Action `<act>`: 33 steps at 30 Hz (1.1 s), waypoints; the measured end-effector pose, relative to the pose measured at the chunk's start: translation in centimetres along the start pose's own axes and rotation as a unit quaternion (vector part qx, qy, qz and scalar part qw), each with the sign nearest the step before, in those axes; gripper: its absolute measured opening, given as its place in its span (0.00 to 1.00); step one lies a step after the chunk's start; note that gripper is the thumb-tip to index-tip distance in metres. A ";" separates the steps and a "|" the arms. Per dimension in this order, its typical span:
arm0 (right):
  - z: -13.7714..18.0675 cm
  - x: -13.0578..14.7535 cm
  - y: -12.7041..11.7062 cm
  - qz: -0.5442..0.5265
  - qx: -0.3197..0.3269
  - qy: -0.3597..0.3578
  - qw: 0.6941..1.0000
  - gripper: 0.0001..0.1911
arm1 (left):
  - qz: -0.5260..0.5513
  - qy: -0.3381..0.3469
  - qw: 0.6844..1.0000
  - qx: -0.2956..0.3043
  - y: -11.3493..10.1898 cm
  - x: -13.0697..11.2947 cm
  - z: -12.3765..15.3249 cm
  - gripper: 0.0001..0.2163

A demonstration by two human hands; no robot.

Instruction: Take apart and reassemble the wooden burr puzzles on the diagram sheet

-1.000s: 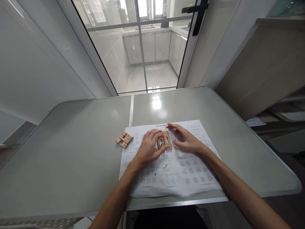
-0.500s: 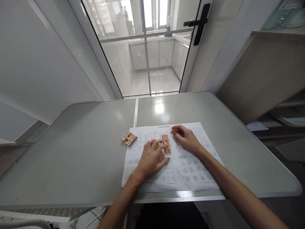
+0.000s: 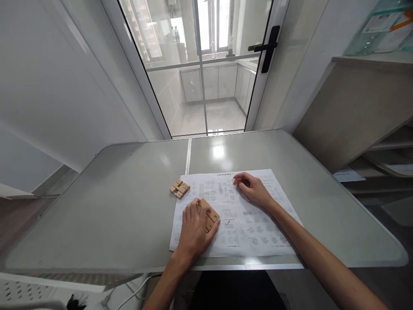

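My left hand (image 3: pixel 194 224) lies over two notched wooden puzzle pieces side by side on the sheet, its fingers across their far part and its thumb along the near edge. One wooden piece (image 3: pixel 213 214) bears a "2"; the other (image 3: pixel 209 224) bears a mark like a "1" and is partly covered by my fingers. To the right, my right hand (image 3: pixel 253 188) rests on the paper with loosely bent fingers and nothing visible in them. Beneath both hands is a printed sheet (image 3: pixel 237 234) with rows of small diagrams. Several more notched wooden pieces (image 3: pixel 180 188) sit together at its upper left corner.
The grey table (image 3: pixel 138 215) has a pale seam running away from me. Beyond its far edge stands a glass door with a black handle (image 3: pixel 269 48). A wooden shelf unit (image 3: pixel 342 103) is on the right, and a white cable (image 3: pixel 134 292) hangs below the near edge.
My left hand has moved left and brought the "2" piece from the right to lie against the other piece, turning it. My right hand keeps its place on the paper. The view has shifted slightly.
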State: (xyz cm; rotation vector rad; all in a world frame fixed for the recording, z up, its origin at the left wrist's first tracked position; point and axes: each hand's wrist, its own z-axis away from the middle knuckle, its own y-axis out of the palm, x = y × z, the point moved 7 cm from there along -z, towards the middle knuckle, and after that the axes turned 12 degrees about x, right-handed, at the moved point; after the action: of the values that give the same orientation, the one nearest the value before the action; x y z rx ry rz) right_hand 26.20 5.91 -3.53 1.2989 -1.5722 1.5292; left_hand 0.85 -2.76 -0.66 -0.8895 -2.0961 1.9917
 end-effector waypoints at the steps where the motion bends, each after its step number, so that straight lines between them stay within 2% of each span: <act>1: 0.0 0.0 0.0 0.000 0.000 0.000 1.000 0.13 | -0.015 -0.025 0.999 -0.012 -0.2 0.7 0.8 0.13; 5: 0.0 0.1 0.0 -0.004 0.001 0.001 1.000 0.13 | -0.059 -0.134 0.987 -0.061 -1.4 3.6 3.4 0.15; 9: 0.1 -0.1 0.0 -0.020 0.002 0.004 1.000 0.13 | -0.063 -0.210 0.972 -0.089 -2.5 6.2 3.9 0.18; 14: -0.3 -0.5 -0.4 -0.065 0.001 0.018 0.998 0.12 | -0.036 -0.242 0.965 -0.099 -3.1 8.3 2.8 0.20; 18: 0.3 0.9 -0.8 -0.108 0.008 0.034 0.993 0.11 | -0.003 -0.231 0.968 -0.094 -3.0 8.9 2.4 0.23; 21: 2.6 3.2 -1.0 -0.130 0.019 0.046 0.990 0.11 | 0.050 -0.222 0.967 -0.117 -3.4 9.1 2.7 0.23; 25: 7.5 5.9 -0.4 -0.146 0.066 0.075 0.984 0.12 | 0.137 -0.228 0.947 -0.182 -4.2 9.8 3.6 0.17; 28: 11.1 5.8 -0.2 -0.141 0.050 0.114 0.982 0.12 | 0.175 -0.227 0.934 -0.216 -4.6 10.2 4.2 0.14; 30: 13.1 4.7 -0.1 -0.135 0.028 0.150 0.979 0.13 | 0.185 -0.223 0.931 -0.221 -4.7 10.4 4.3 0.13; 33: 14.7 3.5 0.1 -0.101 -0.007 0.156 0.983 0.12 | 0.193 -0.219 0.931 -0.218 -4.7 10.5 4.3 0.12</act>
State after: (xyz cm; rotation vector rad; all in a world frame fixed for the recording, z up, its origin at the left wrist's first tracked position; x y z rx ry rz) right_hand 28.04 -9.11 -2.89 1.1100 -1.2143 1.5054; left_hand -11.31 -1.28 0.04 -1.0718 -2.8921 2.0899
